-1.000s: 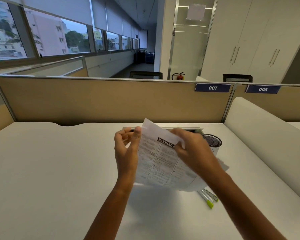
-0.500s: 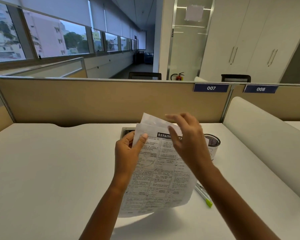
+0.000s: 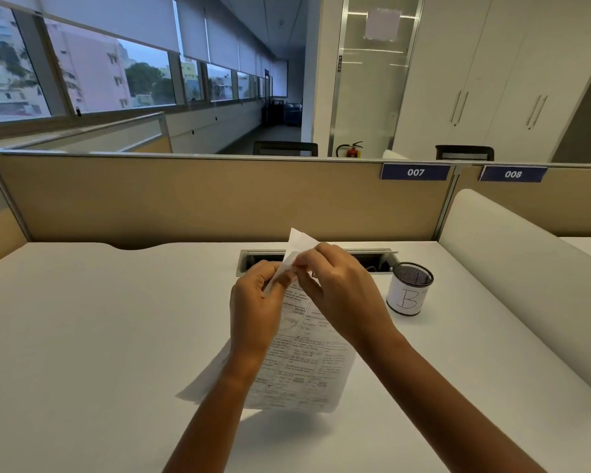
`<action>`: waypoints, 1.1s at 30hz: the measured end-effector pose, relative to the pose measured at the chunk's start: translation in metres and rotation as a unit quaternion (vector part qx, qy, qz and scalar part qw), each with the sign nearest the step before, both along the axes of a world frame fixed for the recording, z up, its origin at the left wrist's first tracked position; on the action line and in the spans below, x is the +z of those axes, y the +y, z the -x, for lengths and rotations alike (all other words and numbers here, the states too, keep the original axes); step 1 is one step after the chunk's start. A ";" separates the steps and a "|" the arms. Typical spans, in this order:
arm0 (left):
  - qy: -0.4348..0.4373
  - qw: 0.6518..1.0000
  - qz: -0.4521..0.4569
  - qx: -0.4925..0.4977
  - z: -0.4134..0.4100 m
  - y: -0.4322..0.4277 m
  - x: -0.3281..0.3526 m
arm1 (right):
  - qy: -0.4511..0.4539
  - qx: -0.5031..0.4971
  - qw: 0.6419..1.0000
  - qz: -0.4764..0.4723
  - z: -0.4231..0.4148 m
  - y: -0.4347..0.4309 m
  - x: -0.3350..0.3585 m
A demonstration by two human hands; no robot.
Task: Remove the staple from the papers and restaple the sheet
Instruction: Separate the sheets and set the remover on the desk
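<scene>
The printed papers (image 3: 301, 367) hang above the white desk (image 3: 89, 336), lifted by their top left corner. My left hand (image 3: 255, 308) pinches that corner from the left side. My right hand (image 3: 338, 298) comes in from the right, its fingertips closed on the same corner, where one sheet is folded up and back. The staple itself is hidden between my fingers. No stapler shows in the view.
A mesh pen cup (image 3: 409, 289) with a white label stands to the right of my hands. A cable slot (image 3: 253, 259) is cut into the desk behind them. A tan partition (image 3: 185, 199) closes the back, and a white padded divider (image 3: 526, 268) runs along the right.
My right hand has come down from open above the papers and closed on their top left corner. The papers have shifted lower and hang more steeply; the green pens are out of sight.
</scene>
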State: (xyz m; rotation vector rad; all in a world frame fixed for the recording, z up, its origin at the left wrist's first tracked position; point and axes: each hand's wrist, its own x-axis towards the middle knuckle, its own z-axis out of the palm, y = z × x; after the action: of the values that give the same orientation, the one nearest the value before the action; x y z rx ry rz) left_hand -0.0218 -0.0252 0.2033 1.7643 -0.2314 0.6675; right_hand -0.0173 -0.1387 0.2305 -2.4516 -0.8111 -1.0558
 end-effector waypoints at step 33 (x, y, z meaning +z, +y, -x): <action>0.042 0.996 0.077 -0.027 -0.007 -0.009 0.000 | 0.031 -0.016 0.996 -0.079 -0.010 -0.002 -0.012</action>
State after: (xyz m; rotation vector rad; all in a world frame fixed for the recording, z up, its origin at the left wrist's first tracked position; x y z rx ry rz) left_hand -0.0146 -0.0342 0.2036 1.6294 -0.1650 0.5574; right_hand -0.0077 -0.1409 0.2187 -2.3585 -0.6452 -1.0089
